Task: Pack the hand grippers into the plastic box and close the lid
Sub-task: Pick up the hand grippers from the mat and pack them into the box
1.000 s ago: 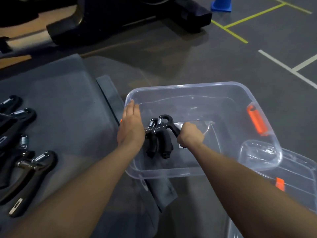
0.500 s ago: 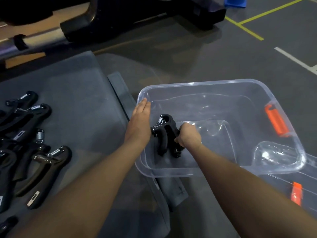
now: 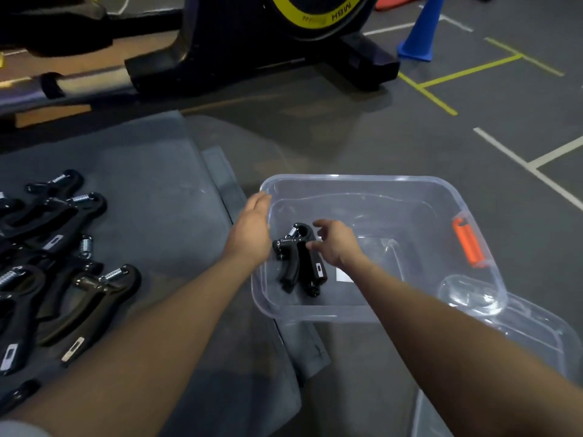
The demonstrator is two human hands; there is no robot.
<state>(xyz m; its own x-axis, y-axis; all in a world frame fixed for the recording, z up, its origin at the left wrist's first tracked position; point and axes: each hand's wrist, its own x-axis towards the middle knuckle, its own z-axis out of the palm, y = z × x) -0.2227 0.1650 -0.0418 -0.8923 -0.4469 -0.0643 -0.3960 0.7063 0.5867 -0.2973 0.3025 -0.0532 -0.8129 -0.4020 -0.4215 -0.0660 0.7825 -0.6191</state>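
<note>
1 black hand gripper (image 3: 299, 260) with a steel spring lies on the floor of the clear plastic box (image 3: 410, 190), at its left end. More grippers (image 3: 63, 263) lie heaped on the grey mat (image 3: 151, 184) to my left; I cannot count them exactly. My left hand (image 3: 252, 228) rests flat against the box's left wall, fingers straight. My right hand (image 3: 337, 244) hovers just over the gripper, fingers loose, holding nothing. 1 lid (image 3: 536, 342) with an orange latch (image 3: 468, 244) nearby sits under the box's right corner.

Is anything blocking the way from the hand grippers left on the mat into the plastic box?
Nothing visible. The hand grippers lie loose on the grey mat, and the plastic box beside it is open-topped, its lid off to the right. Only the left hand sits at the near rim.
</note>
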